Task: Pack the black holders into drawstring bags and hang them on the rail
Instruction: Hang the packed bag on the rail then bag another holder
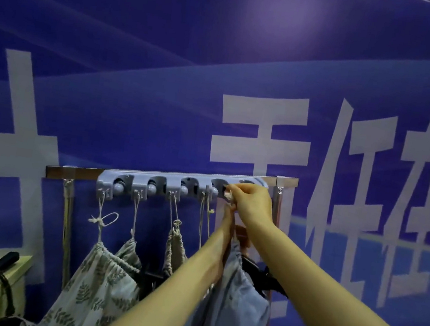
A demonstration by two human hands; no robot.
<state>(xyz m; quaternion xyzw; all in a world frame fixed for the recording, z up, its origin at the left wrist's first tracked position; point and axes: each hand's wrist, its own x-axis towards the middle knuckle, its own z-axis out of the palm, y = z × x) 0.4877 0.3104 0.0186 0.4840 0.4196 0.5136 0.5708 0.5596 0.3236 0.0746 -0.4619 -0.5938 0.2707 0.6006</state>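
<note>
Blue drawstring bag [232, 296] hangs under the right end of the rail [178, 185], cord [228, 195] at the last hook, three patterned bags [100, 279] already hung to its left. Seat the loop fully over the hook before releasing the weight. Right hand [251, 203] grip pinched on cord, arm extended; left hand [228, 220] reaches up beneath, grip can't tell.
</note>
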